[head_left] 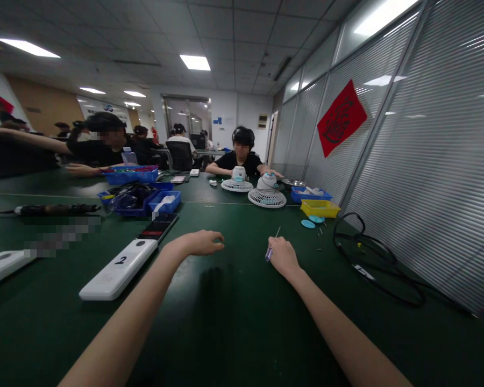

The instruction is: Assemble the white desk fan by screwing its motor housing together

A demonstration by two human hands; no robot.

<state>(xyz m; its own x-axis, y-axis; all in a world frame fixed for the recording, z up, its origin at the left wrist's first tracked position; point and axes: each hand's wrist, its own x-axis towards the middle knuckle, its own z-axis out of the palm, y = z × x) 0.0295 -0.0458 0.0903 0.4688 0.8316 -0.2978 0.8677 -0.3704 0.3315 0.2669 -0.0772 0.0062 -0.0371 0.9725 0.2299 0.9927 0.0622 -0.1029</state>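
Note:
My right hand (283, 255) is closed around a screwdriver (269, 253) with a clear purplish handle; its thin shaft points away from me, just above the green table (242, 333). To the left, my left hand (204, 243) hovers over the table, fingers apart and slightly bent, holding nothing. Beyond my hands are two white fans lying with their grilles down: the nearer fan (267, 198) has a blue part on top, and the farther fan (237, 185) is next to it. A co-worker's hand reaches to the nearer fan.
On the left lie a white case marked 2 (119, 269), a phone (159, 227), a black electric screwdriver (56, 209) and blue bins (143, 207). At right are a yellow tray (320, 208), light-blue discs (308, 223), small screws and a coiled black cable (371, 277). Co-workers sit across the table.

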